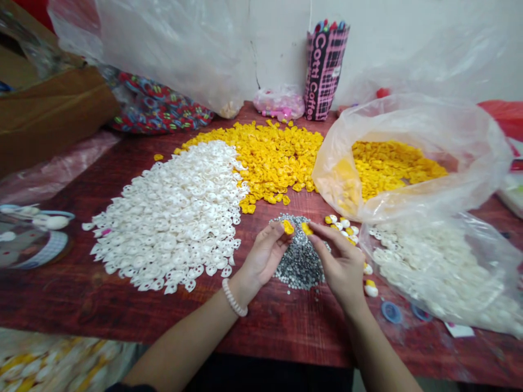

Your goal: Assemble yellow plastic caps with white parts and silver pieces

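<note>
Yellow piece (288,227) — edge hidden by fingers (276,231) of the left hand (262,254).

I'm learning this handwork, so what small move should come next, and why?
Perhaps bring the two yellow pieces closer together: the left hand and the right hand each hold one at the fingertips, with a gap between them.

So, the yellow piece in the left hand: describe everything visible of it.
The yellow piece is small and bright, apparently moulded plastic, with an uneven, rounded outline. The left hand pinches it between thumb and fingers, hiding part of it. It appears above the grey pile, close to but apart from a second yellow piece in the right hand. Finer detail is too blurred to tell.
</note>
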`<state>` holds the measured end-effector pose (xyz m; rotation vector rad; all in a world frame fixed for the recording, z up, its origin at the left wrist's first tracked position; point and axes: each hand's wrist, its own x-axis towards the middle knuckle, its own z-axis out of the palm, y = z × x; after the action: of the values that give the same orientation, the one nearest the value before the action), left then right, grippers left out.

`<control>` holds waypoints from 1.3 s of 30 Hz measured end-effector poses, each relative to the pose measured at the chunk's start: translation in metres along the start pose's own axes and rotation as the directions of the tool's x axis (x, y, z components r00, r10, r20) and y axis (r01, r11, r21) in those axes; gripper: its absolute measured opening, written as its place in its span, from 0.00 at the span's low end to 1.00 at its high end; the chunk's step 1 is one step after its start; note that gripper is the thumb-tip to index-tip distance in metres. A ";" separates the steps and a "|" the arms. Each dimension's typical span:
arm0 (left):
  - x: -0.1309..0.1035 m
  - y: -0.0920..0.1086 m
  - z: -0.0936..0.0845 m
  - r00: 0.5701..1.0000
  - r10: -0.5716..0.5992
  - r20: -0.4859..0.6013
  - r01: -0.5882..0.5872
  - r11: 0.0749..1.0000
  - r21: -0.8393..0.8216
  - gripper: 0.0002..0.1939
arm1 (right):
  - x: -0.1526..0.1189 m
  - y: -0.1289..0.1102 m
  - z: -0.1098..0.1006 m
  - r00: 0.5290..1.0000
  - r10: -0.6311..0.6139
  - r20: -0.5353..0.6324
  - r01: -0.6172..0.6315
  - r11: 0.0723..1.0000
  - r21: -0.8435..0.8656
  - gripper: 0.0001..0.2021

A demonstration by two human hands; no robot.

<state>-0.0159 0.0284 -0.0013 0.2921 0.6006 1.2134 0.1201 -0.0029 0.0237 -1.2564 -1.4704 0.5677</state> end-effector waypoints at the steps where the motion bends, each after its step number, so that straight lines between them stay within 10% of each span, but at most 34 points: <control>1: -0.001 -0.002 0.001 1.000 -0.003 0.005 0.003 0.999 0.038 0.08 | 0.001 0.001 -0.001 1.000 -0.013 -0.001 0.013 1.000 0.003 0.12; 27: -0.016 -0.007 0.002 0.947 0.320 -0.009 -0.245 0.744 0.621 0.09 | 0.006 0.008 -0.010 0.931 -0.191 0.312 0.205 0.979 -0.014 0.16; 39: -0.014 -0.007 0.003 0.960 0.280 0.006 -0.235 0.793 0.562 0.08 | 0.006 0.008 -0.006 0.982 -0.132 0.139 0.132 0.991 0.007 0.14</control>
<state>-0.0114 0.0132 0.0013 0.8510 1.0109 1.2934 0.1296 0.0035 0.0208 -1.1297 -1.6573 0.5744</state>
